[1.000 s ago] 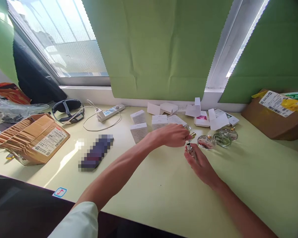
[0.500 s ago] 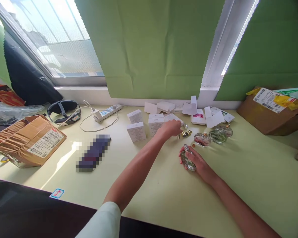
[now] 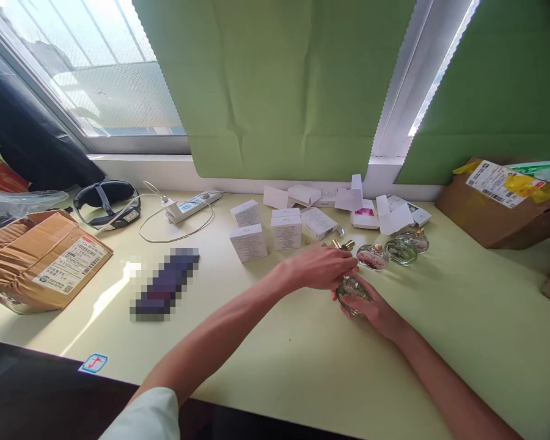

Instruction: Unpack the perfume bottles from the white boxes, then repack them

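My right hand is wrapped round a clear round glass perfume bottle, which is tilted just above or on the table. My left hand is closed over the bottle's neck, and what its fingertips pinch is hidden. Behind the left hand lie gold-coloured tube pieces and a small gold ring. To the right lie further glass bottles: one pinkish bottle, one greenish bottle and another bottle partly behind it.
Small white boxes stand left of my hands. Opened white cartons lie along the wall. Farther left are a dark pixelated object, a power strip, a head strap device and a brown parcel. A cardboard box stands right.
My left hand has come from the gold pieces near the white boxes toward me and right, onto the bottle's neck. My right hand still holds the bottle. The view has shifted slightly.
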The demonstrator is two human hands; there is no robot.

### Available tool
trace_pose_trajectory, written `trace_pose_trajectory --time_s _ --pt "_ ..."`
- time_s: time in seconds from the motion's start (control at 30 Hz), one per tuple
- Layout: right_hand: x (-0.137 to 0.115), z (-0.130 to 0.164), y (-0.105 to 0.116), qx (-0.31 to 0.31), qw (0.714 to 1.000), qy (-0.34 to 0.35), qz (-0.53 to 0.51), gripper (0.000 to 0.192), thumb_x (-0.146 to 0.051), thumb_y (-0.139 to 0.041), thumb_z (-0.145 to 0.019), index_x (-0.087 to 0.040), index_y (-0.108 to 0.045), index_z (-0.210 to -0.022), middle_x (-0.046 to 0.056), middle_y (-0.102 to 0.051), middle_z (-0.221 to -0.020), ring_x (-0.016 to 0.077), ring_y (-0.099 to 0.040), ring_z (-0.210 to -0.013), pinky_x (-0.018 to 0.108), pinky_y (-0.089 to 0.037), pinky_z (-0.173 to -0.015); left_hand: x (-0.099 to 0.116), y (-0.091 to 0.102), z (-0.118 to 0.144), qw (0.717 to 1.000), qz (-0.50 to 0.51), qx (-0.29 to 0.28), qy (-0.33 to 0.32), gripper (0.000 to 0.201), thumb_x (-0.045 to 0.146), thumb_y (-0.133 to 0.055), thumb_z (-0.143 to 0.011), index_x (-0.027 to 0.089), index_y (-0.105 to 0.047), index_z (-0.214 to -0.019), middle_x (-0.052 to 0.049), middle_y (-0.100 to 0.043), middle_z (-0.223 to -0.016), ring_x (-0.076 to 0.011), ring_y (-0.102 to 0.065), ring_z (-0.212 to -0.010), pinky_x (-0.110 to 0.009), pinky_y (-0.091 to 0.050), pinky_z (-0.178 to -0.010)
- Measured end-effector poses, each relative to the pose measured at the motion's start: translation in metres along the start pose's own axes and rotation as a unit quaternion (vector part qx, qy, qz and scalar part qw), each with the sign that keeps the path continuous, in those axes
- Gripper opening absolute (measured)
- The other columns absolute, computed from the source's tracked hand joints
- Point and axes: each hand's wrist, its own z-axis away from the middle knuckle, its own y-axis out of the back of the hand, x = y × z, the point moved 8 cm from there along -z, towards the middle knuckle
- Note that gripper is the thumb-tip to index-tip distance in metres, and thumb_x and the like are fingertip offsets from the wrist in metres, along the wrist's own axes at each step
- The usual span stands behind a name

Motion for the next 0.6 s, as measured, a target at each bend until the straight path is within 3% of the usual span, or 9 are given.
trace_pose_trajectory --time_s 0.07,0.17,0.3,0.37,0.43,0.5,0.6 --pt "-0.003 0.001 0.0 0.037 0.998 0.01 0.055 0.011 -0.03 -0.056 -0.086 -0.025 -0.053 -0.095 -0.001 -0.054 -0.077 0.014 -0.047 -0.062 0.029 -0.042 -0.059 0.005 -0.004 0.004 0.997 -0.069 0.018 0.001 0.009 0.015 -0.049 -0.087 0.015 -0.058 -0.09 -0.009 -0.063 -0.086 -0.0184 -0.058 -0.072 -0.03 -0.032 -0.054" --pt "-0.009 0.003 0.0 0.106 0.984 0.042 0.137 0.016 -0.021 -0.058 -0.079 -0.025 -0.05 -0.092 -0.003 -0.048 -0.078 0.0162 -0.046 -0.068 0.031 -0.042 -0.065 0.005 -0.007 0.013 0.995 -0.079 0.03 0.049 0.023 0.024 -0.039 -0.096 0.015 -0.055 -0.083 -0.006 -0.06 -0.077 -0.0157 -0.051 -0.06 -0.031 -0.028 -0.052" --pt "-0.012 0.01 0.0 0.176 0.96 0.077 0.206 0.037 -0.017 -0.061 -0.07 -0.026 -0.051 -0.104 0.005 -0.053 -0.107 0.0268 -0.047 -0.106 0.044 -0.037 -0.096 -0.027 0.023 0.043 0.965 0.007 0.111 0.237 0.033 0.028 -0.031 -0.099 0.019 -0.048 -0.073 -0.001 -0.052 -0.064 -0.0132 -0.042 -0.053 -0.03 -0.028 -0.053" --pt "-0.012 0.012 0.001 0.178 0.957 0.071 0.216 0.037 -0.02 -0.061 -0.073 -0.026 -0.052 -0.108 0.007 -0.055 -0.111 0.0283 -0.05 -0.107 0.045 -0.04 -0.095 -0.039 0.042 0.062 0.948 0.015 0.148 0.28 0.04 0.03 -0.019 -0.102 0.019 -0.047 -0.074 -0.001 -0.051 -0.064 -0.0142 -0.043 -0.056 -0.03 -0.031 -0.056" --pt "-0.018 0.013 0.003 0.156 0.965 0.061 0.203 0.031 -0.026 -0.058 -0.08 -0.027 -0.053 -0.111 0.007 -0.059 -0.109 0.0261 -0.057 -0.098 0.041 -0.048 -0.085 -0.044 0.047 0.074 0.946 0.052 0.163 0.275 0.042 0.038 -0.016 -0.103 0.02 -0.047 -0.081 -0.002 -0.053 -0.069 -0.0152 -0.046 -0.061 -0.029 -0.034 -0.059" --pt "-0.038 0.013 0.011 0.137 0.971 0.07 0.183 0.029 -0.032 -0.056 -0.085 -0.028 -0.054 -0.115 0.007 -0.062 -0.113 0.0245 -0.061 -0.095 0.038 -0.052 -0.08 -0.044 0.03 0.076 0.955 0.071 0.126 0.261 0.04 0.043 -0.02 -0.102 0.02 -0.049 -0.087 -0.003 -0.057 -0.076 -0.0165 -0.051 -0.067 -0.029 -0.037 -0.061" --pt "-0.084 0.008 0.043 0.164 0.962 0.103 0.194 0.033 -0.037 -0.06 -0.085 -0.03 -0.061 -0.117 0.006 -0.062 -0.122 0.025 -0.064 -0.097 0.041 -0.05 -0.09 -0.036 -0.012 0.069 0.965 0.038 0.067 0.252 0.034 0.039 -0.025 -0.102 0.021 -0.054 -0.104 -0.007 -0.061 -0.102 -0.0181 -0.058 -0.078 -0.029 -0.041 -0.065"
